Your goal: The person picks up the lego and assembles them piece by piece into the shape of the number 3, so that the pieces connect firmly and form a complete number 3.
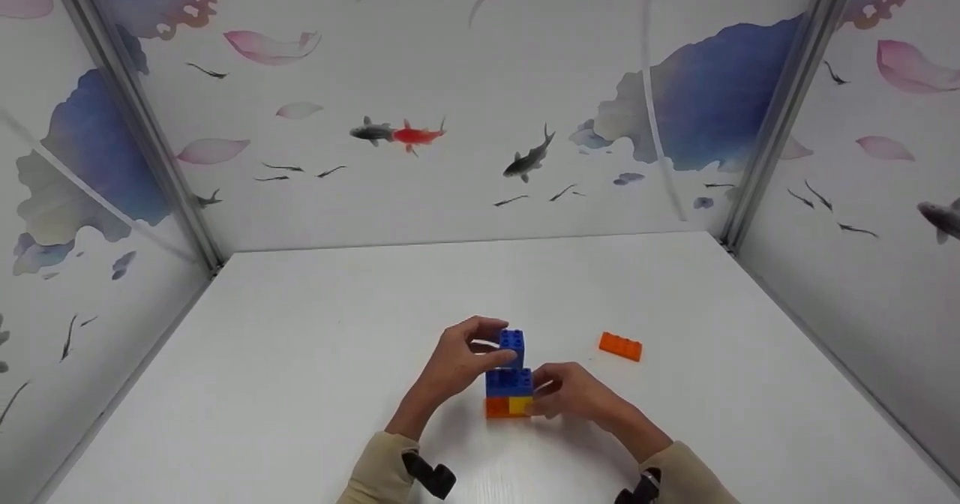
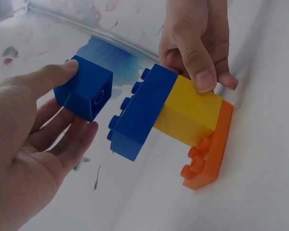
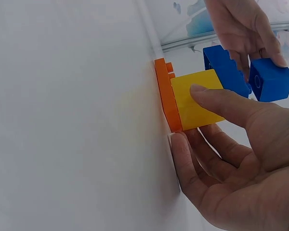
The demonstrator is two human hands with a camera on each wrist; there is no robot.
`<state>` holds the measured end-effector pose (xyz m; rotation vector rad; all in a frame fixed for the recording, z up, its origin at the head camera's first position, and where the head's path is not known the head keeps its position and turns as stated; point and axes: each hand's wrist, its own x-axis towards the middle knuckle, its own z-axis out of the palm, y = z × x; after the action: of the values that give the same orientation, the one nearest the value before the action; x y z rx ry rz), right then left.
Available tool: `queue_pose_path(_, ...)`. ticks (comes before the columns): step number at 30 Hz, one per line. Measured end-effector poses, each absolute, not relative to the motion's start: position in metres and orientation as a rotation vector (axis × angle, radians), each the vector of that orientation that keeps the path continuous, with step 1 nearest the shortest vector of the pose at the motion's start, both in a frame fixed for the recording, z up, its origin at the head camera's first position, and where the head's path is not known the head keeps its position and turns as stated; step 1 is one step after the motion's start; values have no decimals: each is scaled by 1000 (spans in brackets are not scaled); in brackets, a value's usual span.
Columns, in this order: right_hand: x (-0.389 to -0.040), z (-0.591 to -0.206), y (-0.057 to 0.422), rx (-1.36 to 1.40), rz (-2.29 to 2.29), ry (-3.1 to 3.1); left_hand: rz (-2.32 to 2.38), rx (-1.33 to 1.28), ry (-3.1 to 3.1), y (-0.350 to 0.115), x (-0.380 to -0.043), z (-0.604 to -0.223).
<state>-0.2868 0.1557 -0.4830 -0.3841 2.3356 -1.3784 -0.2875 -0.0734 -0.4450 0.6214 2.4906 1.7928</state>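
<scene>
A stack stands on the white table: an orange flat brick (image 2: 212, 159) at the bottom, a yellow brick (image 2: 190, 113) on one end of it, and a longer blue brick (image 2: 144, 113) on top, overhanging the bare orange studs. My right hand (image 1: 574, 393) holds the stack at the yellow brick, thumb on its side. A small blue block (image 2: 84, 89) is pinched between the thumb and fingers of my left hand (image 1: 466, 358). In the left wrist view a gap shows between this block and the studs of the long blue brick; its hollow underside faces them.
A loose orange flat brick (image 1: 620, 346) lies on the table (image 1: 337, 324) to the right, beyond my right hand. White panels (image 1: 465, 189) printed with fish and petals enclose the table at the back and both sides, joined by metal corner posts (image 1: 142, 114).
</scene>
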Motion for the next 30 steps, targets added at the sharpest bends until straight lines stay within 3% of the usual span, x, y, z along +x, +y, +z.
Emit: queue_pose_path(30,-287,-482,155,-373,-1363,2356,1645,692,2410,-72,-289,-455)
